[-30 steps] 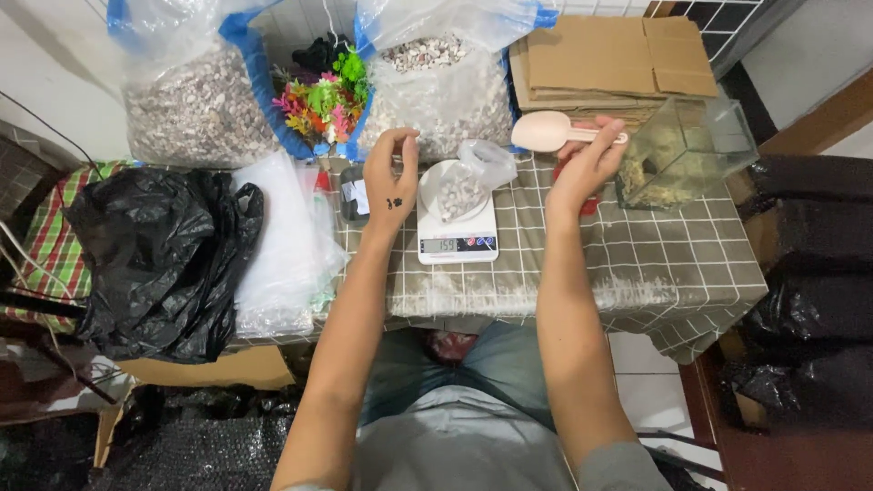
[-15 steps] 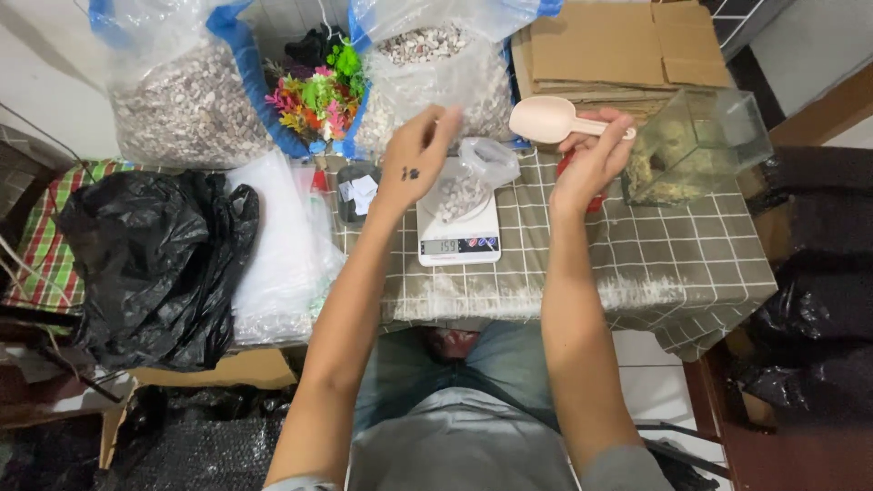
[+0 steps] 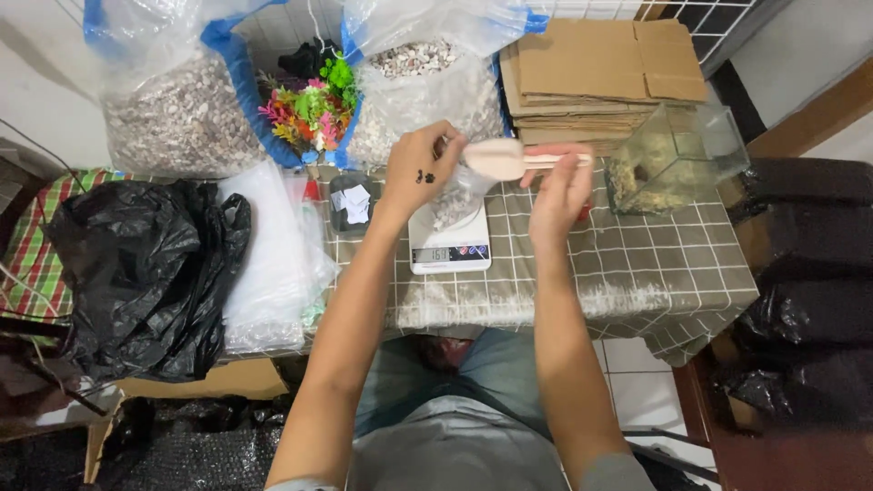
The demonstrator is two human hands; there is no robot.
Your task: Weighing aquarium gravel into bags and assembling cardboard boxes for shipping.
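Hands meet over the middle of the frame, right above a small white scale (image 3: 449, 244) sitting on the checked worktop (image 3: 637, 273). Left hand (image 3: 420, 171) is up at the mouth of a small clear bag (image 3: 455, 202) that stands on the scale, grip pinching the bag's top edge so it stays upright; pale gravel shows inside it. Right hand (image 3: 556, 193) holds a pale pink scoop (image 3: 498, 159) by its handle, grip pressed together around the handle, the bowl of the scoop pointing left and sitting just beside the left hand's fingers, over the bag's opening. Whether anything lies in the scoop, I cannot tell from this angle.

Around them: upper centre, a big clear sack of mixed pebbles (image 3: 426, 91) just behind the scale; upper left, a second sack of pebbles (image 3: 182, 127); between the two, a clump of bright plastic plants (image 3: 305, 109). Upper right, a stack of flat cardboard (image 3: 596, 77), and just below it a small glass tank (image 3: 673, 159) with gravel on its floor, near the right hand but apart from it. Left of the scale, a dark little tub (image 3: 350, 205) with white slips in it, then a heap of clear plastic bags (image 3: 268, 255), and far left a crumpled black bag (image 3: 136, 273).
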